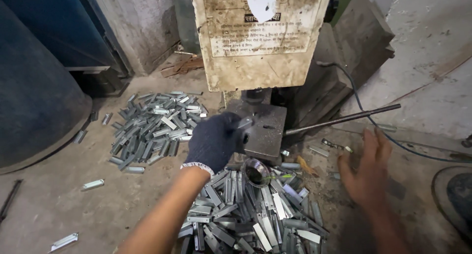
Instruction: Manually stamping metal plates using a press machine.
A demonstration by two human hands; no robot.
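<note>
My left hand (215,141), in a dark knit glove, is closed on a small grey metal piece (244,122) at the left edge of the press machine's steel bed (268,131). My right hand (368,169) is bare, fingers spread, hovering over the floor a little below the long steel lever rod (344,118). A heap of flat grey metal pieces (250,219) lies just below the bed, between my arms. A small round metal cup (255,172) with dark liquid sits on top of that heap.
A second pile of metal pieces (155,126) spreads on the concrete floor to the left. A dirty notice board (258,35) covers the machine front. A blue drum (34,96) stands far left. A black cable (388,131) runs along the floor at the right.
</note>
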